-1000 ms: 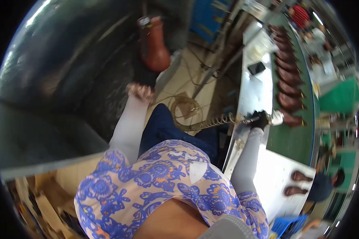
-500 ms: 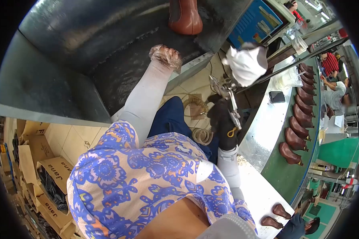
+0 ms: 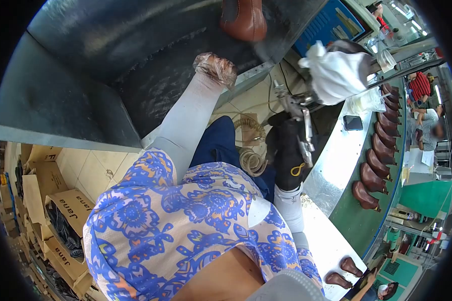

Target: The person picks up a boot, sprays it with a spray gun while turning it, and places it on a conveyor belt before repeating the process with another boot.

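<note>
My left hand [image 3: 215, 67], in a crinkled clear plastic glove, is curled shut at the front lip of a dark metal booth [image 3: 85, 75]. A brown boot [image 3: 243, 19] stands inside the booth just beyond that hand, not touched by it. My right hand [image 3: 289, 150], in a black glove, grips the handle of a metal spray gun [image 3: 302, 113]. The gun's top is wrapped in white cloth [image 3: 336, 75] and it points up toward the booth. A coiled hose [image 3: 251, 160] hangs from the gun over my lap.
A green conveyor [image 3: 359, 220] on the right carries a row of brown boots [image 3: 374, 163]; a phone [image 3: 354, 122] lies on its steel edge. Cardboard boxes [image 3: 68, 215] are stacked at lower left. Other people [image 3: 422, 80] work beyond the belt.
My right hand has brought the spray gun from the conveyor's edge up toward the booth, then drifted slightly right. My left hand stays curled near the boot.
</note>
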Available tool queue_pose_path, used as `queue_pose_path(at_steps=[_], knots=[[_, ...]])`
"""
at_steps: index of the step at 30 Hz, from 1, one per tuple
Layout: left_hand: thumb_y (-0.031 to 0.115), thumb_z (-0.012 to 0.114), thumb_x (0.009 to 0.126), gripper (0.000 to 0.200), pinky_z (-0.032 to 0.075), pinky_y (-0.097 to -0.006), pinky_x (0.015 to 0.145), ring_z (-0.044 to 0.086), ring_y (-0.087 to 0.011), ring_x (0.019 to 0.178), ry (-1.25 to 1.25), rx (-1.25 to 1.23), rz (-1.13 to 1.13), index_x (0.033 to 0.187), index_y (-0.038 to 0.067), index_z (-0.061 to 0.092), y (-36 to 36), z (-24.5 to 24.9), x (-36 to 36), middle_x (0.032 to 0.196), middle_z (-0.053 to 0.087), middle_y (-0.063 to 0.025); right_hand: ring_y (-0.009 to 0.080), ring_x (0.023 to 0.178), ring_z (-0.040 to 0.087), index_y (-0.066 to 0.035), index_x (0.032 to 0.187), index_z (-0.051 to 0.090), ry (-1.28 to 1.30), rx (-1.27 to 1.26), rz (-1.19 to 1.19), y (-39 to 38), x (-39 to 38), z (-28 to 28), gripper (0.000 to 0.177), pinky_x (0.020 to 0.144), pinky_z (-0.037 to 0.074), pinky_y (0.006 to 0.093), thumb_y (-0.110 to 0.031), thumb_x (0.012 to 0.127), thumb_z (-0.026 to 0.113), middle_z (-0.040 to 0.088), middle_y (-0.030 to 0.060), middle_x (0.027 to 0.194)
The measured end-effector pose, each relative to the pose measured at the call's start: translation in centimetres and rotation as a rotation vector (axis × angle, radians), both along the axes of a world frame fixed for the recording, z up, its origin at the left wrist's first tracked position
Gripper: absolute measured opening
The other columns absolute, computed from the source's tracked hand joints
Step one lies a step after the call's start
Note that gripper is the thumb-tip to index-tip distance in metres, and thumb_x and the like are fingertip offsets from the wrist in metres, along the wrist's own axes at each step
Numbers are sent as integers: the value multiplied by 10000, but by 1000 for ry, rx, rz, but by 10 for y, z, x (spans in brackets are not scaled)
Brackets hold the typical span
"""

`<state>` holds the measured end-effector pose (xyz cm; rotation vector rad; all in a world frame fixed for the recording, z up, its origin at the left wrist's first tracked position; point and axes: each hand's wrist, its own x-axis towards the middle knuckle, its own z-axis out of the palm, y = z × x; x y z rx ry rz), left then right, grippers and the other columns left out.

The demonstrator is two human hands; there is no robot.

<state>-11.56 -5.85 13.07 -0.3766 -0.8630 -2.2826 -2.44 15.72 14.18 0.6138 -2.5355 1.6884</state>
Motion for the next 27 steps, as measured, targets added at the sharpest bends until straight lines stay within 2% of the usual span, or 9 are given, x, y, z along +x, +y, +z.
queue_pose_path(at_steps=[2,5,7,8,15,19,21,23,27], knots=[[283,385,919,403,421,-384,886,509,-269,1029,-5,-6,7,1226,21,406,0,2,0,1139,506,-137,98,522,520,-59,1028,584,14,33,-8,2,0,3,205,442,378,230,-126,897,441,587,43,734],[280,385,920,400,420,-384,889,507,-269,1032,-4,-13,12,1227,24,405,-1,3,-2,1143,504,-138,90,509,524,-19,808,579,-250,-118,-53,2,-6,15,73,438,389,236,-58,795,518,574,53,649],[278,385,921,398,420,-384,890,506,-268,1033,-3,-17,10,1228,25,405,-1,4,-3,1145,503,-138,90,522,490,-8,938,566,383,301,81,11,-8,-11,258,464,372,228,-223,919,425,541,32,629],[278,385,921,397,419,-384,891,506,-268,1034,-3,-17,10,1228,26,405,-1,3,-3,1146,502,-138,70,487,471,-26,872,566,274,-62,41,-2,0,-6,242,437,350,214,-222,913,430,514,7,583],[272,385,924,391,417,-384,895,502,-266,1040,7,-13,-14,1231,32,405,-3,5,-6,1155,498,-139,48,498,477,-17,864,588,-244,-201,-42,4,-5,14,220,416,332,206,-199,887,466,512,-12,592],[268,384,925,387,416,-383,898,501,-266,1043,23,0,-27,1233,35,404,-3,6,-7,1161,495,-139,49,484,467,-23,801,589,16,-180,8,1,1,19,205,427,337,203,-181,872,479,504,-6,581],[267,384,926,385,416,-383,899,500,-265,1045,35,5,-38,1234,37,404,-4,6,-10,1163,494,-139,81,497,492,-15,826,578,-114,-222,11,-1,14,27,159,438,364,223,-162,837,515,565,23,634],[265,384,927,383,415,-383,901,499,-265,1047,46,13,-47,1235,38,404,-4,7,-12,1166,493,-140,85,505,498,-16,813,573,35,-13,-43,5,-3,14,145,442,369,232,-147,831,514,585,34,659],[262,384,928,379,414,-383,904,497,-264,1050,60,31,-72,1236,42,404,-3,6,-16,1171,490,-140,75,537,503,-8,824,576,-191,-268,-130,5,7,32,152,461,374,222,-146,827,515,597,40,683]])
